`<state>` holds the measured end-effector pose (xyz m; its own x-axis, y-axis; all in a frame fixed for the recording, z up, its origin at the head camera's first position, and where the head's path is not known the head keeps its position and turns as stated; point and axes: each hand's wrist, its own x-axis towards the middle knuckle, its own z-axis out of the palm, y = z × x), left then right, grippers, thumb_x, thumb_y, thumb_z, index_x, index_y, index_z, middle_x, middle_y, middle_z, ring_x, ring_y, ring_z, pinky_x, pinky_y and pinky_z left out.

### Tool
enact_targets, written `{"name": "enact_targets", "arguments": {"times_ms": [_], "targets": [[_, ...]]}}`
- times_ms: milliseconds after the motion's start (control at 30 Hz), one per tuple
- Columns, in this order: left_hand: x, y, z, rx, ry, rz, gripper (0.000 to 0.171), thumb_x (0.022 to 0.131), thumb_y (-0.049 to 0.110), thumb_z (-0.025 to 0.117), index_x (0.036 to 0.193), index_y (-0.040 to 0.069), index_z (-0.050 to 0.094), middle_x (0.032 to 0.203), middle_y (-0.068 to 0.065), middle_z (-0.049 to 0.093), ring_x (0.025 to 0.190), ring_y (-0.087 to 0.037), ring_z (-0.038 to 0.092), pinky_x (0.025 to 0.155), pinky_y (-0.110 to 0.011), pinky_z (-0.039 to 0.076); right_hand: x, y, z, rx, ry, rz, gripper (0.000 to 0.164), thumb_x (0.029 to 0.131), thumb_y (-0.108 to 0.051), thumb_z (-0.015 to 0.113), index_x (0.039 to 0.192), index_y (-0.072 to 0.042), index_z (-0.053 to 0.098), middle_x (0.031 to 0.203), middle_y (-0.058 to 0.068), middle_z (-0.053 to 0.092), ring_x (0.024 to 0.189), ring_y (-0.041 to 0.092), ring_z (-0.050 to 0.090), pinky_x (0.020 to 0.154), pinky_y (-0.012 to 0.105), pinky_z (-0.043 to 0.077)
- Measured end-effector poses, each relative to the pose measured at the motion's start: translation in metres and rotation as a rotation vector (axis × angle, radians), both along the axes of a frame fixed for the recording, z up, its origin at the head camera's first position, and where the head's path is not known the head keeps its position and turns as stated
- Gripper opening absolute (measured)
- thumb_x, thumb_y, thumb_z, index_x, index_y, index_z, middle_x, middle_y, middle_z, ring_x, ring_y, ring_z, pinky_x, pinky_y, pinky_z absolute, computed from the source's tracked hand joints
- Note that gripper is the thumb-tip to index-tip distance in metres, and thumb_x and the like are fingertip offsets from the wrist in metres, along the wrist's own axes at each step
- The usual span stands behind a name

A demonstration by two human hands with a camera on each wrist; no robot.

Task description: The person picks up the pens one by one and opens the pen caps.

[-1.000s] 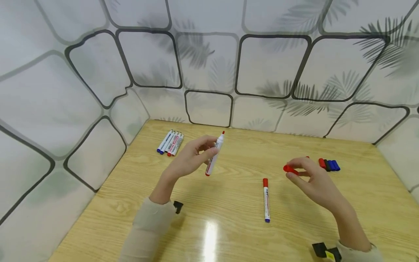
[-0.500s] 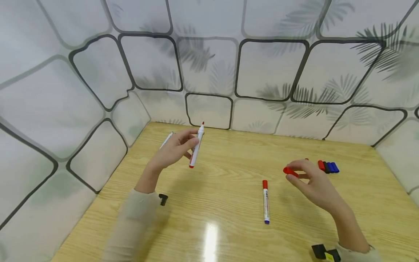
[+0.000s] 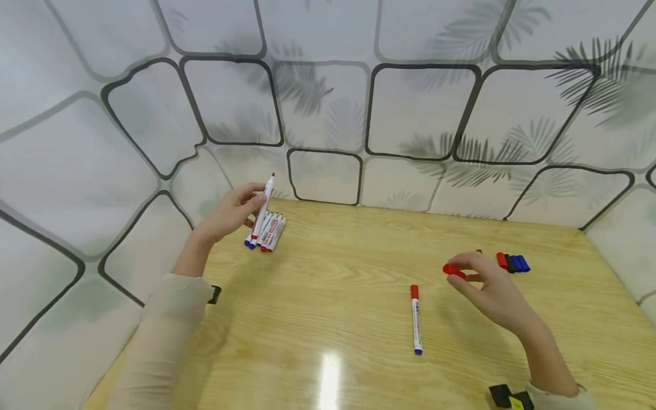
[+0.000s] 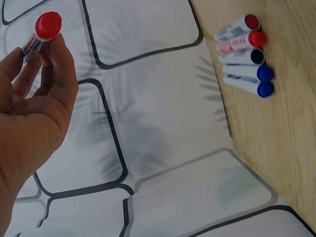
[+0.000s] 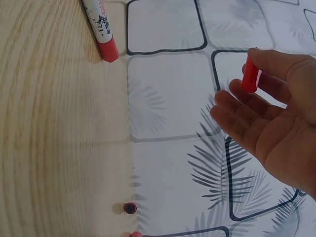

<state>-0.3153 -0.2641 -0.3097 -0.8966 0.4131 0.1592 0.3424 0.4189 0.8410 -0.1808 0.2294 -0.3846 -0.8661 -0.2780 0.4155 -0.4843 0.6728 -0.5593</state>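
Note:
My left hand (image 3: 228, 213) pinches an uncapped whiteboard marker (image 3: 263, 210) between thumb and fingers, its red nib pointing up. In the left wrist view the marker's red end plug (image 4: 48, 25) faces the camera. Below and behind it lies a row of uncapped markers (image 3: 275, 234) with blue, black and red ends. Over at the right, my right hand (image 3: 492, 293) holds a red marker cap (image 3: 453, 271) by thumb and fingertips; the cap (image 5: 251, 76) also shows in the right wrist view. Between the hands lies a marker (image 3: 416, 319) with a red cap and a blue end.
Red, black and blue caps (image 3: 514, 262) lie side by side at the right back of the wooden table (image 3: 348, 273). Another red cap (image 3: 479, 251) peeks out behind my right hand. Patterned fabric walls (image 3: 328, 176) enclose the table's back and left side.
My left hand has moved left and toward the back with the marker, from mid-table to over the marker row. The right hand holds the cap in about the same place.

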Motion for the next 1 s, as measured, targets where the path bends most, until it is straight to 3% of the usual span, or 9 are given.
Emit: {"name": "enact_targets", "arguments": {"times_ms": [167,400,500,667,767,900,1000], "targets": [[-0.013,-0.021,-0.004,-0.064,-0.003,0.065,0.044,0.108,0.024,0.043,0.145,0.001,0.043,0.108,-0.022,0.057,0.083,-0.022,0.060,0.066,-0.033,0.057,-0.002,0.001,-0.003,0.003,0.006,0.011,0.028,0.089,-0.002,0.072,0.116,-0.008,0.066,0.109,0.002,0.066,0.098,-0.003,0.056,0.078,0.027,0.056],[-0.025,-0.040,-0.020,-0.259,-0.017,0.204,0.050,0.108,0.031,0.039,0.149,0.001,0.038,0.121,-0.027,0.057,0.091,-0.029,0.059,0.068,-0.032,0.055,-0.005,0.000,-0.005,-0.004,0.000,0.024,0.029,0.090,-0.001,0.071,0.117,-0.009,0.065,0.110,0.002,0.065,0.100,-0.004,0.055,0.079,0.020,0.053],[-0.030,-0.044,-0.026,-0.336,-0.035,0.223,0.053,0.109,0.032,0.038,0.150,0.000,0.036,0.124,-0.029,0.056,0.092,-0.032,0.061,0.069,-0.033,0.054,-0.006,0.000,-0.005,-0.006,0.010,0.026,0.029,0.089,0.000,0.071,0.117,-0.008,0.065,0.110,0.002,0.065,0.100,-0.004,0.055,0.079,0.020,0.053],[-0.041,-0.049,-0.036,-0.380,-0.014,0.249,0.049,0.109,0.025,0.037,0.148,-0.005,0.037,0.118,-0.032,0.057,0.083,-0.032,0.059,0.068,-0.038,0.051,-0.008,-0.001,-0.003,-0.011,0.019,0.026,0.028,0.090,0.000,0.071,0.116,-0.009,0.065,0.107,0.000,0.065,0.098,-0.003,0.056,0.080,0.019,0.053],[-0.050,-0.049,-0.049,-0.450,0.025,0.264,0.047,0.108,0.022,0.039,0.145,-0.007,0.040,0.122,-0.034,0.056,0.091,-0.038,0.061,0.078,-0.048,0.051,-0.006,0.001,-0.003,-0.004,0.010,0.010,0.025,0.090,-0.001,0.070,0.114,-0.009,0.065,0.106,-0.002,0.065,0.097,-0.004,0.057,0.080,0.018,0.053],[-0.064,-0.044,-0.066,-0.551,0.024,0.256,0.047,0.108,0.020,0.039,0.143,-0.010,0.042,0.137,-0.034,0.049,0.110,-0.044,0.058,0.099,-0.057,0.043,-0.002,0.003,-0.005,0.020,0.006,-0.012,0.023,0.090,-0.002,0.072,0.111,-0.009,0.066,0.107,-0.003,0.065,0.097,-0.006,0.056,0.078,0.020,0.054],[-0.072,-0.042,-0.073,-0.605,-0.002,0.277,0.047,0.107,0.018,0.039,0.142,-0.013,0.042,0.139,-0.035,0.047,0.111,-0.045,0.056,0.103,-0.057,0.040,-0.003,0.002,-0.006,0.024,0.020,0.001,0.025,0.089,-0.001,0.072,0.111,-0.009,0.066,0.108,-0.002,0.066,0.097,-0.005,0.056,0.076,0.020,0.055]]}}
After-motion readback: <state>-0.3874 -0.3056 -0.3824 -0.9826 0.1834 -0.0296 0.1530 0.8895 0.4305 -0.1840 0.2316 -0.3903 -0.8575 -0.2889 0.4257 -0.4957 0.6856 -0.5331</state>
